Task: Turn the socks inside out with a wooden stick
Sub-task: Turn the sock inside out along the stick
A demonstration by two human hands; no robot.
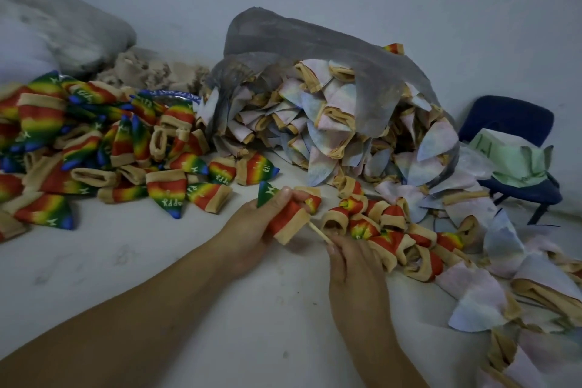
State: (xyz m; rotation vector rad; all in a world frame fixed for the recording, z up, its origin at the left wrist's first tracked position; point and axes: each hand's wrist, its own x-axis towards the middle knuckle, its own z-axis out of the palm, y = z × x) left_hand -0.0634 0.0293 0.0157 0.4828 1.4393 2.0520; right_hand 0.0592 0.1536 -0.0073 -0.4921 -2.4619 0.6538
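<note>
My left hand [252,224] grips a rainbow sock [288,217] with a tan cuff; its green tip pokes out above my fingers. A thin wooden stick [319,231] runs from the sock's cuff opening down to my right hand [349,258], which pinches its lower end. The stick's far end is hidden inside the sock.
A pile of bright rainbow socks [94,148] lies at the left. A grey plastic bag [315,50] spills pale inside-out socks [330,123] in the middle and right. Half-turned red and tan socks [393,230] sit by my right hand. A blue chair [510,123] stands at the far right.
</note>
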